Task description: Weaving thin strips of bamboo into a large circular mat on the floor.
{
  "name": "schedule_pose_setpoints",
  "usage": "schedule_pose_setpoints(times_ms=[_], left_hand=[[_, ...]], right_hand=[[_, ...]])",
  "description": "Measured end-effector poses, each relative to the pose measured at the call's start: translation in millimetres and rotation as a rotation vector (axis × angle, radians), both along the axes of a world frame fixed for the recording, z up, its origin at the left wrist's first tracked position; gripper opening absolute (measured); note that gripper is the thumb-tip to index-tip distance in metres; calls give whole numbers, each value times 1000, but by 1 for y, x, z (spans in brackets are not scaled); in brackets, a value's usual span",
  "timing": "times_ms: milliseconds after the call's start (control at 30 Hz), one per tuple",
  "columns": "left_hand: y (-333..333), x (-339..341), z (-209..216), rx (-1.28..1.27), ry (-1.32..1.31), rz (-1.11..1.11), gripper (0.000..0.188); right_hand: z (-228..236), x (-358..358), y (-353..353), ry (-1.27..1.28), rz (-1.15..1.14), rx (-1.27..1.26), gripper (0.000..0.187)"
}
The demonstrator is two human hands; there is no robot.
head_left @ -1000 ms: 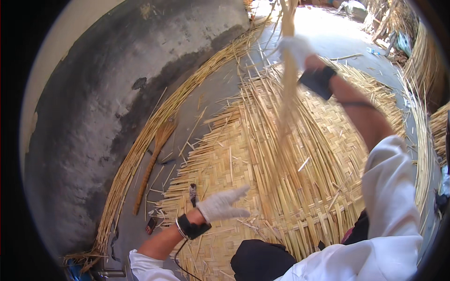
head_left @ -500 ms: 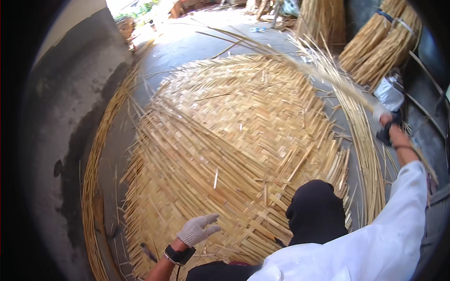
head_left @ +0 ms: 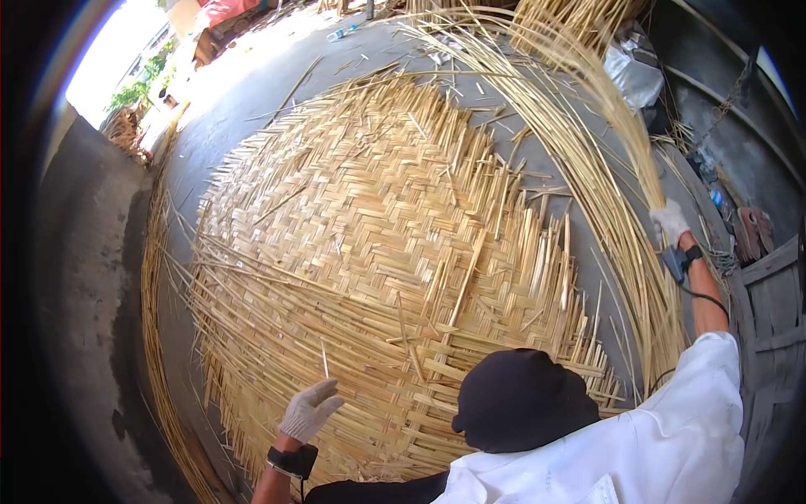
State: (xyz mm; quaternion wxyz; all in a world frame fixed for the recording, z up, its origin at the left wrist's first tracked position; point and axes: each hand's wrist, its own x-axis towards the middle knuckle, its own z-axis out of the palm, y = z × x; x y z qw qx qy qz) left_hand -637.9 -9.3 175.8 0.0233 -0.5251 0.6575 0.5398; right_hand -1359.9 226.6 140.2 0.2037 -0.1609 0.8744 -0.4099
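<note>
A large herringbone-woven mat [head_left: 336, 210] of split straw-coloured strips lies on the floor before me, its edges ragged with loose ends. My gloved right hand [head_left: 670, 221], at the far right, is closed round one end of a bundle of long thin strips [head_left: 634, 139]. The bundle bends up and away to the left, blurred by motion. Low over the mat's near left part hangs my gloved left hand [head_left: 309, 412], fingers and thumb apart, holding nothing. A short pale strip [head_left: 325, 359] shows just beyond its fingertips.
Loose long strips [head_left: 571, 160] lie along the mat's right side; another row [head_left: 154, 336] runs beside the left wall [head_left: 84, 277]. Upright bundles [head_left: 579, 25] stand at the back right near a silvery package [head_left: 634, 71]. A wooden frame [head_left: 772, 311] is at right.
My right hand has swung the strips, which now arch higher and nearer the right side. My left hand has shifted slightly left. The whole view has turned to the right.
</note>
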Motion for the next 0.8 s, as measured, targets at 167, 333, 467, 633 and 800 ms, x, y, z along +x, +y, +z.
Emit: schedule_pose_setpoints(times_ms=[167,333,467,633,800], left_hand=[[3,-19,-11,171,-136,-35,48],[3,-27,-38,85,-338,-205,47],[-1,-29,-48,87,-321,-162,48],[-9,-38,-45,16,-368,-146,49],[-11,-45,-36,-10,-424,-122,49]], right_hand=[[-91,59,124,-260,100,511,15],[-117,75,167,-254,463,907,53],[-92,45,87,63,955,1263,55],[-103,44,-64,350,547,303,27],[-159,55,-152,642,604,104,25]])
